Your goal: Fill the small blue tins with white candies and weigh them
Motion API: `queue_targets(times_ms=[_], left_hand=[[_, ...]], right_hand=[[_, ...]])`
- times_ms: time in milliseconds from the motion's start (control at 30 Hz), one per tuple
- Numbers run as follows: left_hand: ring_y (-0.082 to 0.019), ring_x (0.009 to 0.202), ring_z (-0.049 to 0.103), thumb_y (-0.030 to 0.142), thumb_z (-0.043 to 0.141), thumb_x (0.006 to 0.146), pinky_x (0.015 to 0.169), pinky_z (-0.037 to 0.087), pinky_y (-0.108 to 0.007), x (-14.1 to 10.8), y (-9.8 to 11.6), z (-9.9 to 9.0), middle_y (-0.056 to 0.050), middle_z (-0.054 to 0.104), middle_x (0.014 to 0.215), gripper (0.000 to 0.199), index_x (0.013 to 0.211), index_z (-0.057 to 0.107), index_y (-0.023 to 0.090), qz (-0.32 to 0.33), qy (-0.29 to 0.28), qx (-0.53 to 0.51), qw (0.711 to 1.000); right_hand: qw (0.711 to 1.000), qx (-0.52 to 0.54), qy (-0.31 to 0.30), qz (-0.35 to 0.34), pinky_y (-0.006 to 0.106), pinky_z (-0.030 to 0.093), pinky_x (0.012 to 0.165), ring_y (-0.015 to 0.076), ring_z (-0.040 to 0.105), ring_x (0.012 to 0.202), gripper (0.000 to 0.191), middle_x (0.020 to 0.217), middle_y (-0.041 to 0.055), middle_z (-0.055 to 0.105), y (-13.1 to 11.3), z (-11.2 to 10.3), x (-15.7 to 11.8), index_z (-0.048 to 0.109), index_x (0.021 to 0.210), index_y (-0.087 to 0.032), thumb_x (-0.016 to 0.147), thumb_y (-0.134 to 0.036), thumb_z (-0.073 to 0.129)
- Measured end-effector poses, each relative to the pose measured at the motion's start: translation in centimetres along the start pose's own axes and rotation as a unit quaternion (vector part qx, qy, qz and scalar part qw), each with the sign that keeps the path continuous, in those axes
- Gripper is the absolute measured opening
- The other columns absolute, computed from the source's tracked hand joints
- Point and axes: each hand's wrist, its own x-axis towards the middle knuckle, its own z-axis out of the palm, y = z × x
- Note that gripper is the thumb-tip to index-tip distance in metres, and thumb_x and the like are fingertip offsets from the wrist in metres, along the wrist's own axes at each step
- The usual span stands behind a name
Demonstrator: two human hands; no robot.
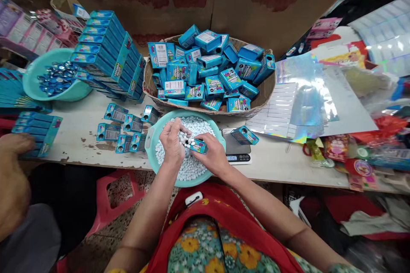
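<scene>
In front of me a turquoise basin [153,136] holds a heap of small white candies [195,171]. My left hand [173,143] is curled over the basin with some white candies in its fingers. Held against them in my right hand [213,153] is a small blue candy box [199,146], tilted with its end towards the candies. Just right of the basin a digital scale [238,159] carries another blue box [245,135]. Several blue boxes [109,132] stand on the table left of the basin.
Behind the basin a cardboard carton [205,111] is piled with blue boxes. Stacked boxes [105,59] rise at the left, beside a turquoise bowl [68,93] of shiny blue pieces. A co-worker's hand [16,143] touches boxes at far left. Shiny sheets [304,98] lie right.
</scene>
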Motion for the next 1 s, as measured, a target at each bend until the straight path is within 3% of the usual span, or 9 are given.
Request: queue_targets(times_ms=[267,533,867,1000], left_hand=[[-0.010,0.052,0.054,0.048,0.061,0.079,0.054,0.046,-0.023,-0.03,-0.59,0.15,0.002,0.050,0.056,0.037,0.064,0.048,0.016,0.005,0.008,0.006,1.000],[-0.012,0.054,0.058,0.044,0.057,0.083,0.062,0.049,-0.026,-0.52,-0.30,-0.21,0.002,0.052,0.054,0.033,0.066,0.051,0.016,0.037,0.015,0.018,0.999],[-0.008,0.048,0.049,0.041,0.056,0.084,0.050,0.043,-0.021,-0.35,-0.42,-0.47,0.003,0.048,0.057,0.029,0.069,0.050,0.016,0.053,0.012,0.010,0.998],[-0.009,0.053,0.051,0.039,0.057,0.084,0.054,0.045,-0.021,-0.58,-0.44,-0.36,0.002,0.051,0.062,0.027,0.071,0.051,0.016,0.064,-0.001,0.024,0.998]], right_hand=[[1.000,-0.015,-0.002,0.004,0.036,0.046,0.081,0.0228,0.059,0.091,0.029,0.094,0.0044,0.064,-0.47,-0.29,0.46,0.061,0.099,-0.021,0.071,-0.021,0.069],[1.000,-0.006,0.003,0.008,0.035,0.045,0.080,0.0225,0.059,0.092,0.029,0.094,0.0040,0.064,-0.42,0.07,0.50,0.061,0.100,-0.022,0.073,-0.024,0.070],[1.000,0.006,0.004,0.013,0.035,0.046,0.080,0.0226,0.060,0.092,0.030,0.094,0.0044,0.065,-0.38,0.27,0.36,0.062,0.101,-0.022,0.073,-0.024,0.071],[1.000,0.007,0.005,0.016,0.036,0.047,0.080,0.0231,0.060,0.093,0.031,0.095,0.0049,0.065,-0.55,0.35,0.40,0.062,0.101,-0.022,0.072,-0.022,0.071]])
